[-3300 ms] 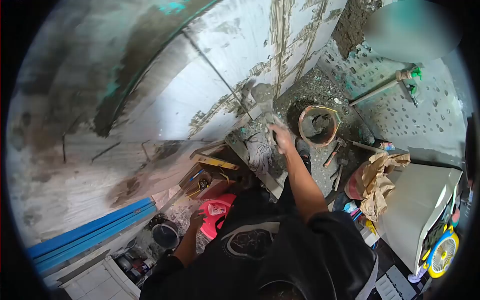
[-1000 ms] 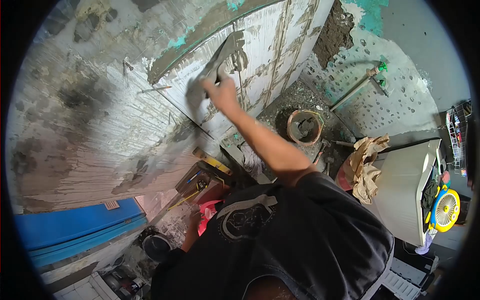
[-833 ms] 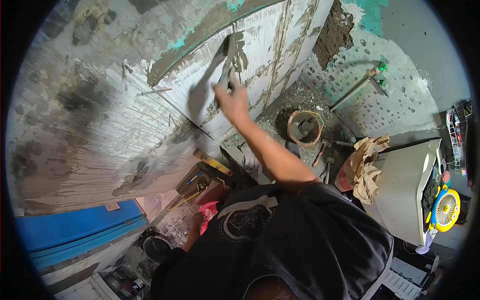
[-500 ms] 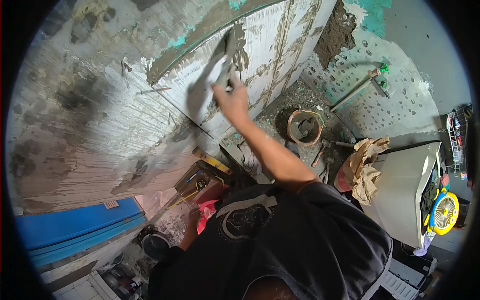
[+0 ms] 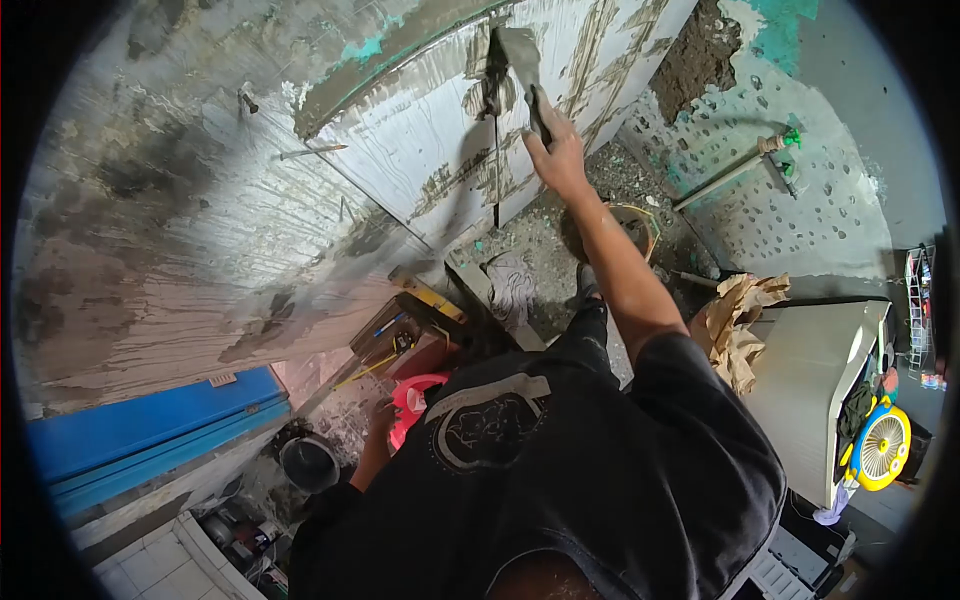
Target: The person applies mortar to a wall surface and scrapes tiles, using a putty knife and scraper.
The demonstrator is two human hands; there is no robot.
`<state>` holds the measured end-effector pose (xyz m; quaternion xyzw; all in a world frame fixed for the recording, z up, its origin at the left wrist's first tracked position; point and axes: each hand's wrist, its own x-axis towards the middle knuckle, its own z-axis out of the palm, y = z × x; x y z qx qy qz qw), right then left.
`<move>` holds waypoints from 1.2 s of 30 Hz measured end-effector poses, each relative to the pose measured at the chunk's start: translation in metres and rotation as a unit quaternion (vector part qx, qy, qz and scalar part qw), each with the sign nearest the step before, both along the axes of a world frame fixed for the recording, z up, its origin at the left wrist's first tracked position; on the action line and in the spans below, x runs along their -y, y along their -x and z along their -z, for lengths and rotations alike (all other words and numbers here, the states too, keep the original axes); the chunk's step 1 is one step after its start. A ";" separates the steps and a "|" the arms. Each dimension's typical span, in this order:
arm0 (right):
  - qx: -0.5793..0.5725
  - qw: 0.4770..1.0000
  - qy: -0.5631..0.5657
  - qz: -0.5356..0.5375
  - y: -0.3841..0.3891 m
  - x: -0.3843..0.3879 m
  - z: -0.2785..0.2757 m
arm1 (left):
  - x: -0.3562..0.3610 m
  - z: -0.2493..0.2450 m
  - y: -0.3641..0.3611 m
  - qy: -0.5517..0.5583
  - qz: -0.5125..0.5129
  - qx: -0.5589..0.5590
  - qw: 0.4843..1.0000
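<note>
My right hand (image 5: 560,150) is closed round the handle of a trowel (image 5: 520,58), whose flat blade lies against the white tiled wall (image 5: 420,130) near its upper edge. Grey mortar smears the tiles around the blade, and a dark vertical joint runs below it. Down at the lower left, my left hand (image 5: 384,415) is at the rim of a red-pink basin (image 5: 408,400); its fingers grip the edge, partly hidden by the basin and my body. Behind my right forearm, a round mortar bucket (image 5: 632,228) is partly covered.
A yellow level (image 5: 435,300) and a tape measure (image 5: 403,342) rest beside the wall. A brown paper bag (image 5: 740,325) stands at right, near a white appliance (image 5: 805,390) and a yellow-blue fan (image 5: 882,446). A dark bucket (image 5: 310,463) is lower left. A pipe (image 5: 722,183) projects at upper right.
My right hand and the trowel have moved right along the wall. My forearm now covers part of the mortar bucket. My left hand stays by the basin.
</note>
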<state>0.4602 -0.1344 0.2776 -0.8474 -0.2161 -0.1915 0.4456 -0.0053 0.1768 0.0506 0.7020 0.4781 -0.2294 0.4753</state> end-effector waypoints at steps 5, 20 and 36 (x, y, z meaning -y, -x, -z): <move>-0.034 0.993 0.097 -0.050 -0.001 0.000 0.079 | -0.003 -0.012 0.014 0.003 -0.056 0.057 0.997; -0.189 0.928 -0.304 0.103 0.035 -0.119 0.137 | -0.037 0.009 0.035 -0.003 0.029 0.115 0.993; -0.467 0.825 -0.317 -0.008 0.017 -0.008 0.108 | -0.005 -0.003 0.033 0.066 -0.132 0.008 0.989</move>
